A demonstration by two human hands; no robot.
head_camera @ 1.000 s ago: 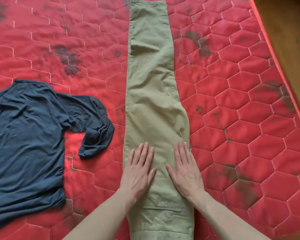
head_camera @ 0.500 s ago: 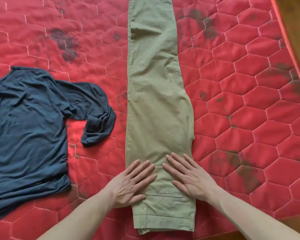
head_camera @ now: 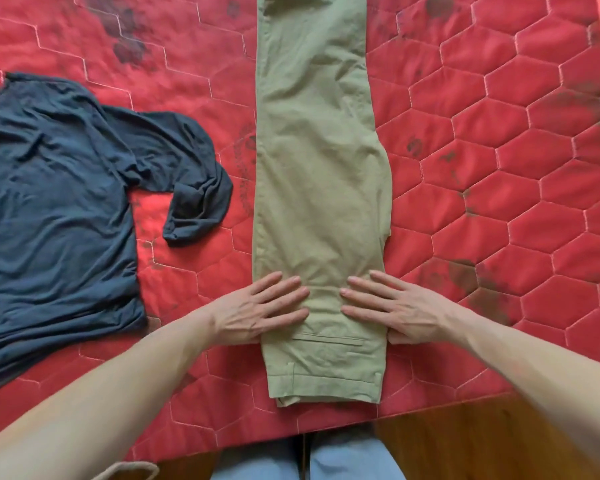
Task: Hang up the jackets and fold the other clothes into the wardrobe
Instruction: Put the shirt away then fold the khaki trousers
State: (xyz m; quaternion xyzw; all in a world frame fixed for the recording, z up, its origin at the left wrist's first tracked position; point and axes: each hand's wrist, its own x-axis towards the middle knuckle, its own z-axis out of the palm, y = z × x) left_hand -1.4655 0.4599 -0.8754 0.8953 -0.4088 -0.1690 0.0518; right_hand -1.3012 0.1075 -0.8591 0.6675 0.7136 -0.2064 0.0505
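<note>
A: What lies under the hands?

B: A red quilt point(head_camera: 499, 168) with hexagon stitching and dark stains, spread under both hands and well beyond them. Its near edge sits just behind the wrists, with wooden floor point(head_camera: 482, 441) showing there.

A: And the clothes?

B: The trousers point(head_camera: 319, 168), olive green, folded lengthwise leg on leg, run straight away from the hands. The waistband end lies nearer than the hands, and a welt pocket sits just behind the fingers. A dark blue shirt point(head_camera: 56, 209) lies flat, well off to the left of the left hand, its sleeve bent toward the trousers without touching them.

A: The hands themselves?

B: The left hand point(head_camera: 257, 310) and right hand point(head_camera: 399, 310) lie flat on the trousers, fingers straight and spread, fingertips pointing at each other with a small gap between. Neither grips anything; they press the cloth.
</note>
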